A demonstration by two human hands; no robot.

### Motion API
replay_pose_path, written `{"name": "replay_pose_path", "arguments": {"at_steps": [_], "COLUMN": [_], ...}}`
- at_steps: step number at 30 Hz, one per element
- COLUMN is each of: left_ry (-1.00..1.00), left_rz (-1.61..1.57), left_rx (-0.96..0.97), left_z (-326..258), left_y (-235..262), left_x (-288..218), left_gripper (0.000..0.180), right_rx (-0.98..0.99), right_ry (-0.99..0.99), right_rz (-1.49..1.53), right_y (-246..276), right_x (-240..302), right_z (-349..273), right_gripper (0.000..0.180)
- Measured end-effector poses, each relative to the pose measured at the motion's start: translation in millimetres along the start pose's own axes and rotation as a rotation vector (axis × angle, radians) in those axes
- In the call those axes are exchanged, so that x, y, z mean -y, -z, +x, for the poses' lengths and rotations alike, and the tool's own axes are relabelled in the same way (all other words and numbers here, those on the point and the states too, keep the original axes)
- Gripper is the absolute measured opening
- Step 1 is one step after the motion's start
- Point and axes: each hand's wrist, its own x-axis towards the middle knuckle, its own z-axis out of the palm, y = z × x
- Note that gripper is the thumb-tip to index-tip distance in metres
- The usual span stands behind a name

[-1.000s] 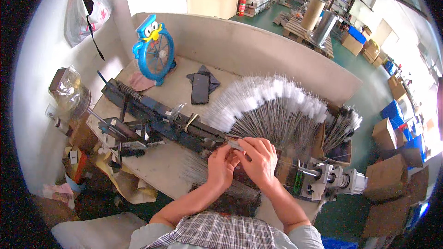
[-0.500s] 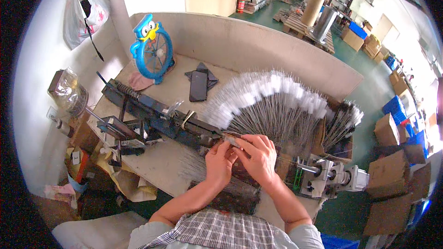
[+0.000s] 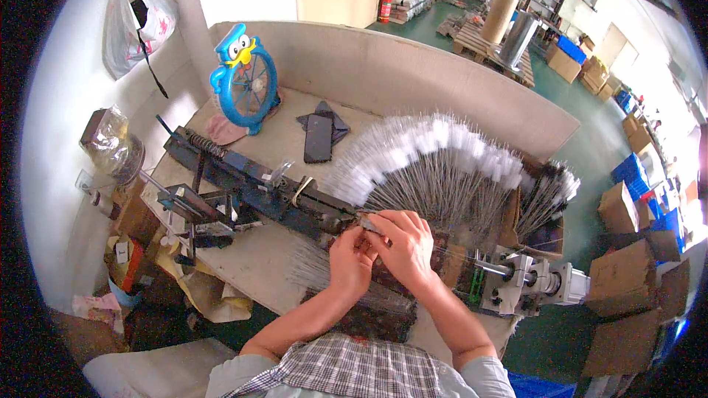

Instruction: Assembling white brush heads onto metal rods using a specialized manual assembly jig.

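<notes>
Cloth in a check pattern (image 3: 335,370) is being worn nearest the camera, below both forearms (image 3: 306,318). Between these a dark stack (image 3: 380,315) is being framed, with thin wires (image 3: 306,262) spreading out at its left. Above it the left hand (image 3: 351,259) and right hand (image 3: 404,245) are being held close together. A small grey piece (image 3: 371,228) is being pinched by the right thumb and fingers; the left fingers are being curled in against it, though whether they too are gripping cannot be told. The piece is lying just beyond the left fingertips and to the left of the right palm — both hands being about equally near. Its long axis, partly covered, is apparently slanting from far left to near right, roughly in line with the black bar (image 3: 254,180), whose near end is being met there. To the right a motor (image 3: 568,289) is being carried at the bench edge. Beyond the hands, white brushes (image 3: 442,149) are being fanned out; farther off, a phone (image 3: 318,140) and a blue fan (image 3: 249,92) are being backed by a pale panel (image 3: 332,55).
</notes>
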Motion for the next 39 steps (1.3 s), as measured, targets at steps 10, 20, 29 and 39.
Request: {"name": "replay_pose_path", "arguments": {"at_steps": [10, 20, 29, 39], "left_ry": [-0.009, -0.056, 0.021, 0.094], "left_rz": [-0.026, 0.005, 0.05, 0.185], "left_rx": [-0.019, 0.01, 0.013, 0.077], "left_z": [4, 7, 2, -6], "left_y": [7, 8, -1, 4], "left_x": [6, 9, -4, -5], "left_gripper": [0.015, 0.009, 0.022, 0.051], "right_rx": [0.042, 0.005, 0.141, 0.069], "right_ry": [-0.003, 0.072, -0.012, -0.061], "right_rz": [-0.034, -0.066, -0.144, -0.01], "right_y": [-1, 0, 29, 43], "right_x": [1, -7, -16, -13], "right_z": [-1, 0, -11, -20], "right_gripper": [0.023, 0.025, 0.021, 0.013]}}
